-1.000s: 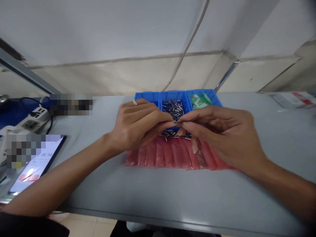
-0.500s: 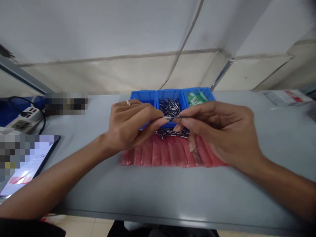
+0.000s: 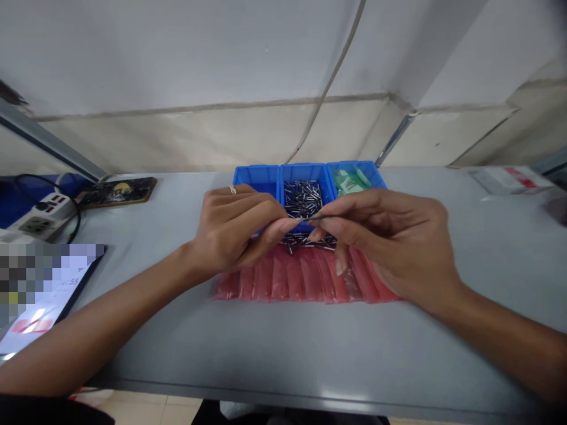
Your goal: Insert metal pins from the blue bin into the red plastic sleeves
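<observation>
Left hand [image 3: 234, 227], right hand [image 3: 390, 245] closer; fingers [image 3: 341, 227] pinch metal pin [image 3: 312, 218] between tips.

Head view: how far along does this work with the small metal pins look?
Done: little that is sure; a small loose pile of metal pins lies before the blue bin, and red plastic bags lie in a flat row. In hand: the left hand and right hand pinch one pin between their fingers. Left: the bin's middle compartment holds many more pins; green packets sit in the right compartment.
</observation>
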Tool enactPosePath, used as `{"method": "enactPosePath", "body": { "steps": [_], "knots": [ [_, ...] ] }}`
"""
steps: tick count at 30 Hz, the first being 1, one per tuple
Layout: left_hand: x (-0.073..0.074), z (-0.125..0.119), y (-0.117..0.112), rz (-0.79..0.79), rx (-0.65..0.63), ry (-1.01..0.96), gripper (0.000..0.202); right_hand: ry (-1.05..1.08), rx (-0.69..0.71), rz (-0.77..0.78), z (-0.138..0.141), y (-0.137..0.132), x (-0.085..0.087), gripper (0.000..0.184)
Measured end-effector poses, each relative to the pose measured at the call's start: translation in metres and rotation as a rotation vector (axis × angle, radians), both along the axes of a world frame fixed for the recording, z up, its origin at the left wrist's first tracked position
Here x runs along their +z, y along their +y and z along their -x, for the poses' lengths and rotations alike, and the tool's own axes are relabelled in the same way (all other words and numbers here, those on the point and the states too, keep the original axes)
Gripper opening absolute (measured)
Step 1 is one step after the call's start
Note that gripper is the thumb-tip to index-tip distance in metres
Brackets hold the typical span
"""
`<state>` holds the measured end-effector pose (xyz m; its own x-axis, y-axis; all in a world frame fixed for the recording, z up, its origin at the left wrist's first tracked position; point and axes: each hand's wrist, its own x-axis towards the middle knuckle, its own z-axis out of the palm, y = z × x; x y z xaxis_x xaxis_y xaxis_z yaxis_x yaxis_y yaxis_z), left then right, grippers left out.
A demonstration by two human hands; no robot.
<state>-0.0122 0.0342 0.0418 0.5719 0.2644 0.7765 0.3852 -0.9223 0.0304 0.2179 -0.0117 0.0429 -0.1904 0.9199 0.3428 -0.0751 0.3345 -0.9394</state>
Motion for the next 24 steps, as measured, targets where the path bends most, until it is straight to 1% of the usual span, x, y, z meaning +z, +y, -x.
{"method": "enactPosePath", "body": {
  "steps": [3,5,10,15,20,24],
  "knots": [
    [-0.0004,-0.0002,-0.0007,0.031,0.009,-0.016,0.02,-0.005,-0.027,-0.005,0.0004,-0.0003,0.0003,0.011],
    [-0.0014,-0.0006,-0.0005,0.022,0.021,-0.032,0.017,-0.013,-0.048,0.003,0.0007,-0.0005,0.0017,0.011],
    [-0.0033,-0.0012,0.0012,-0.037,0.035,-0.042,0.009,0.016,-0.008,0.019,0.0008,-0.0016,0.0039,0.009],
    [-0.0021,-0.0002,0.0013,-0.009,0.068,-0.015,0.019,0.031,0.014,0.047,0.0007,-0.0023,0.0012,0.011],
    [-0.003,0.0,0.002,-0.012,-0.014,-0.046,0.016,0.041,0.023,0.025,0.0005,-0.0018,0.0005,0.012],
    [-0.0046,0.0003,0.001,0.017,0.017,0.009,0.029,0.041,0.026,0.029,0.0009,-0.0021,0.0022,0.012]
  ]
}}
